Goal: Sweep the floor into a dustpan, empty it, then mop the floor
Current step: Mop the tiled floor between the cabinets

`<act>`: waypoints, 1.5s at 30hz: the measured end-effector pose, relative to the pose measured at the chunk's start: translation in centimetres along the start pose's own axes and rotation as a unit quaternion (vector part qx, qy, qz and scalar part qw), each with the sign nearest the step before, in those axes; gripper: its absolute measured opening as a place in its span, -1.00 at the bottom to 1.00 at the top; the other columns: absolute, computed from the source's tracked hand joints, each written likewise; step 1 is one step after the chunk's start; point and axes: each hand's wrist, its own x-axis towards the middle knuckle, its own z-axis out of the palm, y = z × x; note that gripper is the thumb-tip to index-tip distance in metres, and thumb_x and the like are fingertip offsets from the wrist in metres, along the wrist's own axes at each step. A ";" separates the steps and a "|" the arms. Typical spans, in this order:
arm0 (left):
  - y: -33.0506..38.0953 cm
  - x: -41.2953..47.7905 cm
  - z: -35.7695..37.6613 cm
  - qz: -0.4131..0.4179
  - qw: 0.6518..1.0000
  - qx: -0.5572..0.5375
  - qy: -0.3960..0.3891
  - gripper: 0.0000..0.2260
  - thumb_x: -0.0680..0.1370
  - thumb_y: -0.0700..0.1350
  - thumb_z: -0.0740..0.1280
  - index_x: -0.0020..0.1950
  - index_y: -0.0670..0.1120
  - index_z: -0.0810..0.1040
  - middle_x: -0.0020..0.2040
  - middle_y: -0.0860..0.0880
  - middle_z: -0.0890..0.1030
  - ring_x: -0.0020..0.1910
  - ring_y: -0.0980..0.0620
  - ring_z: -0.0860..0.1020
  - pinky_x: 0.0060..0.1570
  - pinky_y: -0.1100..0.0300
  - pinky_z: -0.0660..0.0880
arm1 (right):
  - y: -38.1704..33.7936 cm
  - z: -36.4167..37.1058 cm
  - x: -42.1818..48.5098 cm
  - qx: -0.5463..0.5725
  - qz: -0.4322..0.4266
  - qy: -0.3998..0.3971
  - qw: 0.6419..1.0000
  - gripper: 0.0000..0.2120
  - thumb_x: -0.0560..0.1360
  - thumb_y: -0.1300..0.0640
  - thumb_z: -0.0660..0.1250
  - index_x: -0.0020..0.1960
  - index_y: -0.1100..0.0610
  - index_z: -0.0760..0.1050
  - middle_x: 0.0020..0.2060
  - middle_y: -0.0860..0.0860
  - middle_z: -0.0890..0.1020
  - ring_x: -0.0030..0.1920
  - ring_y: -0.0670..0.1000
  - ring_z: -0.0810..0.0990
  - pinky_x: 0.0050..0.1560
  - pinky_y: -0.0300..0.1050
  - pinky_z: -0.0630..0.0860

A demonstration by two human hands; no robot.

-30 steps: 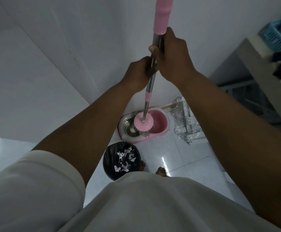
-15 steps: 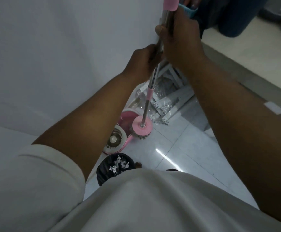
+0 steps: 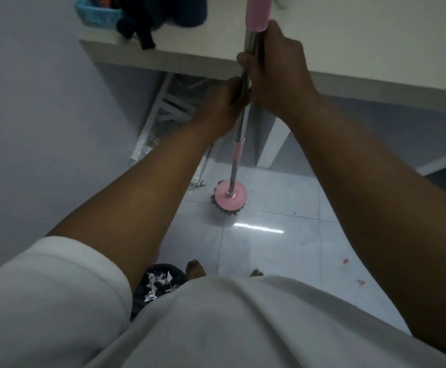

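Tiled floor (image 3: 277, 251), mop head (image 3: 230, 194) well below left hand (image 3: 220, 108), right hand (image 3: 279, 73) on pole (image 3: 239, 130)

Single view: wide-angle camera on my head, facing forward and steeply down over my shirt (image 3: 216, 314). Forearms (image 3: 142, 208) fill the near frame; floor (image 3: 269, 251) sits farther off, counter (image 3: 190, 53) edge across the top.

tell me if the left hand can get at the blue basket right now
Probably yes, but not straight away: the left hand grips the mop handle and would have to let go. Nothing stands between it and the blue basket on the white desk; only dark cloth lies beside it.
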 end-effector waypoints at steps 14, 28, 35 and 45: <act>15.8 4.5 20.1 0.157 0.967 -0.016 -0.198 -0.74 0.69 -0.08 0.18 0.30 -0.15 0.50 0.19 -0.14 0.63 0.09 -0.05 0.59 0.13 0.05 0.53 | 17.0 -17.3 -11.6 -0.066 0.179 0.118 0.975 -0.76 0.57 0.05 0.28 0.14 0.19 0.41 -0.18 -0.05 0.49 -0.28 -0.21 0.45 -0.31 -0.46 0.37; 26.7 6.1 37.8 0.291 0.844 0.014 -0.451 -0.77 0.67 -0.07 0.22 0.24 -0.15 0.53 0.15 -0.17 0.63 0.11 -0.14 0.61 0.24 -0.10 0.54 | 25.2 -26.7 -24.0 -0.086 0.446 0.251 0.854 -0.76 0.55 0.05 0.33 0.19 0.08 0.42 -0.11 -0.09 0.57 -0.14 -0.20 0.55 -0.16 -0.47 0.37; 30.0 6.8 44.7 0.372 0.745 0.051 -0.551 -0.80 0.67 -0.04 0.23 0.15 -0.13 0.55 0.08 -0.13 0.67 0.07 -0.11 0.63 0.16 0.04 0.57 | 26.6 -28.4 -27.0 -0.091 0.567 0.301 0.762 -0.88 0.58 0.03 0.29 0.04 0.02 0.38 -0.23 -0.17 0.47 -0.22 -0.24 0.48 -0.23 -0.46 0.30; 30.3 5.3 50.0 0.384 0.688 0.027 -0.615 -0.75 0.64 -0.03 0.30 0.27 -0.10 0.55 0.10 -0.03 0.65 0.06 0.02 0.58 0.12 0.22 0.49 | 27.0 -27.0 -30.0 -0.070 0.653 0.363 0.661 -0.61 0.57 -0.06 0.30 0.31 0.12 0.44 0.14 0.01 0.61 0.05 -0.06 0.55 0.01 -0.36 0.36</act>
